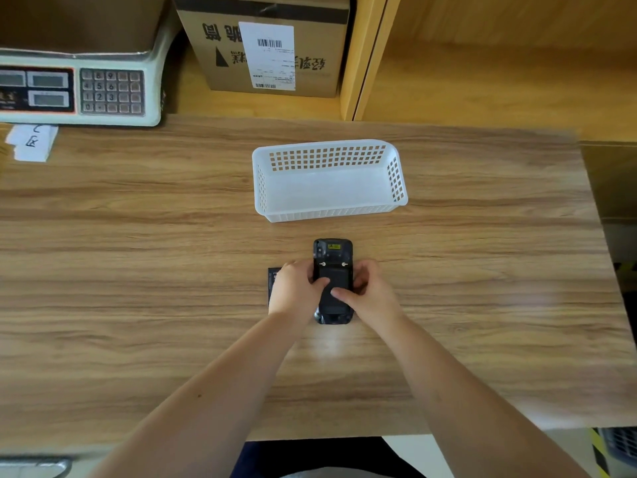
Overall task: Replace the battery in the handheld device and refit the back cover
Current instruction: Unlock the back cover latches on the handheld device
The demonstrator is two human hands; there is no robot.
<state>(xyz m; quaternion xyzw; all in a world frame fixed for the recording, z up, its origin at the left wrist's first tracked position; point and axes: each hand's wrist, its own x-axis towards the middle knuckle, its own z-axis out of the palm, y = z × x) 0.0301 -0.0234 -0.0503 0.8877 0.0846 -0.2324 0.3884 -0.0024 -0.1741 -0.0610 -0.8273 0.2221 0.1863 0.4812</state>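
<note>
A black handheld device lies face down on the wooden table, its back with two round latches and a yellow label facing up. My left hand grips its left side with the thumb pressing on the back cover. From the right, my right hand holds the device, thumb also on the cover. A flat black battery lies on the table just left of the device, mostly hidden under my left hand.
An empty white plastic basket stands just beyond the device. A weighing scale sits at the back left with paper slips before it. A cardboard box stands behind, beside a wooden shelf post.
</note>
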